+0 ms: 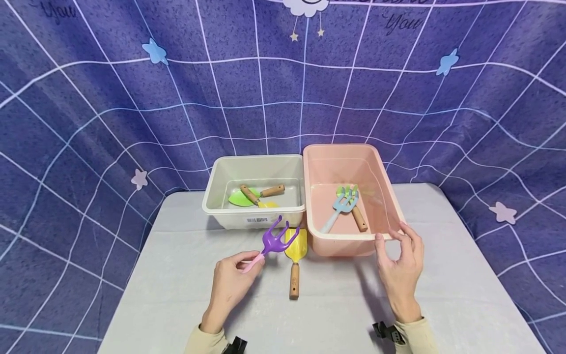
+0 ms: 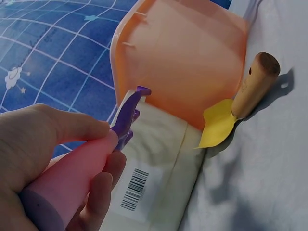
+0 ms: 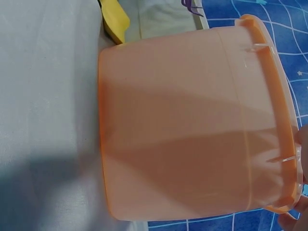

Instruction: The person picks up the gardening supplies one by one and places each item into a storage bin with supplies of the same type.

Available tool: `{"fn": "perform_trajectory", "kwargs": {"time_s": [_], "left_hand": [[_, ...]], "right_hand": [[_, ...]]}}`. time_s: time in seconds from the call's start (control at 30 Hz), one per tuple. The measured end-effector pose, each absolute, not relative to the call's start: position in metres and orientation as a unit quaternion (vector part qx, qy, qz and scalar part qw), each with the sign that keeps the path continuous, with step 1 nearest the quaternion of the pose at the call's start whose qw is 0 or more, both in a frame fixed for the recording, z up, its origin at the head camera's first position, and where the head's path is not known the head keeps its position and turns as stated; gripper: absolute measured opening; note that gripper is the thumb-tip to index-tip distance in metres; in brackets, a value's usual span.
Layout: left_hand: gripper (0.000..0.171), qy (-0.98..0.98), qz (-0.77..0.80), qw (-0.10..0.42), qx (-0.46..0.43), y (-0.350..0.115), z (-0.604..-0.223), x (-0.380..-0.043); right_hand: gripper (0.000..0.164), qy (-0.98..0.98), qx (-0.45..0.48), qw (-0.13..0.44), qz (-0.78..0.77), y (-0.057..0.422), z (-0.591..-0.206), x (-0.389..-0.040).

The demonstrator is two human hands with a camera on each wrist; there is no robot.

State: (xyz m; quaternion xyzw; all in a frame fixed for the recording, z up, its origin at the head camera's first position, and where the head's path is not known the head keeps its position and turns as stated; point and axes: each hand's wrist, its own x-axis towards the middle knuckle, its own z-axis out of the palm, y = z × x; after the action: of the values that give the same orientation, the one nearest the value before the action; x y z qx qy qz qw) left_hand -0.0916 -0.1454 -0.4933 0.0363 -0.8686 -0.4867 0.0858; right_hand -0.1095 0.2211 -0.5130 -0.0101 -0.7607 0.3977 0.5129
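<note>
My left hand (image 1: 234, 280) grips the pink handle of a purple toy garden fork (image 1: 275, 241), its tines pointing away and up above the table. Just right of it, a yellow trowel (image 1: 295, 280) with a wooden handle lies on the cloth. The fingers of my right hand (image 1: 401, 268) touch the near right rim of the pink bin (image 1: 340, 247). Inside that bin lie a light blue fork (image 1: 344, 204) and a green fork with a wooden handle (image 1: 359, 220). In the right wrist view only fingertips show, at the bin's rim.
Left of the pink bin stands a whitish bin (image 1: 230, 220) with a barcode label. It holds a green trowel (image 1: 239, 198) and a yellow-headed tool with a wooden handle (image 1: 249, 194). A blue patterned curtain (image 1: 283, 83) hangs behind the grey-white table (image 1: 168, 290).
</note>
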Motion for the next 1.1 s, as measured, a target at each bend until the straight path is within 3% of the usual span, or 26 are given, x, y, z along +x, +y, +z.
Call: {"fn": "perform_trajectory", "kwargs": {"time_s": [1.1], "left_hand": [[0.021,-0.856,-0.504,0.114,0.013,-0.137,-0.466,-0.103]], "right_hand": [[0.029,-0.754,-0.004,0.518,0.404,0.223,-0.513,-0.111]]}}
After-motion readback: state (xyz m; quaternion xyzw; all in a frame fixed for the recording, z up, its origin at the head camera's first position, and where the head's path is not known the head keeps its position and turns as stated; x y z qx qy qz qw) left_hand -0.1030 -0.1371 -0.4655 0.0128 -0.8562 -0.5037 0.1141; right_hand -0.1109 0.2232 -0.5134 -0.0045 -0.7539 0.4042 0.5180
